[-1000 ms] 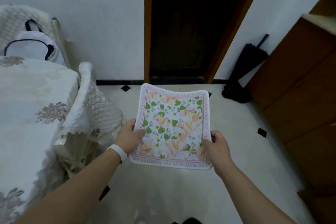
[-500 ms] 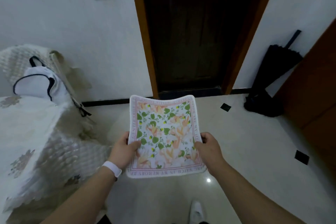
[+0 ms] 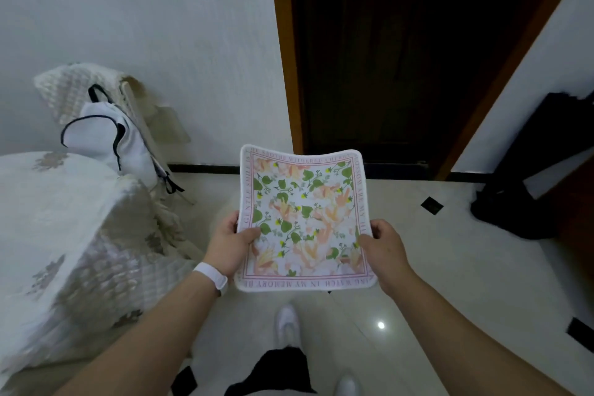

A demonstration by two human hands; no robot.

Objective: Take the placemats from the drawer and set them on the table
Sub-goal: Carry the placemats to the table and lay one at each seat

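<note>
Holding: my left hand (image 3: pixel 229 244) and right hand (image 3: pixel 384 251) each pinch a side edge of the floral placemat (image 3: pixel 305 219), thumbs on top.
Placemat: held in the air above the floor, right of the table (image 3: pixel 64 219), apart from it.
Changed: same grip as half a second ago; the table fills more of my left, and the dark doorway (image 3: pixel 401 58) has shifted right.
Around: white bag (image 3: pixel 106 138) beyond the table; black umbrella (image 3: pixel 527 177) far right.
In the way: the table's draped corner, beside my left forearm.

White placemat (image 3: pixel 305 219) with pink flowers, green leaves, pink lettered border.
</note>
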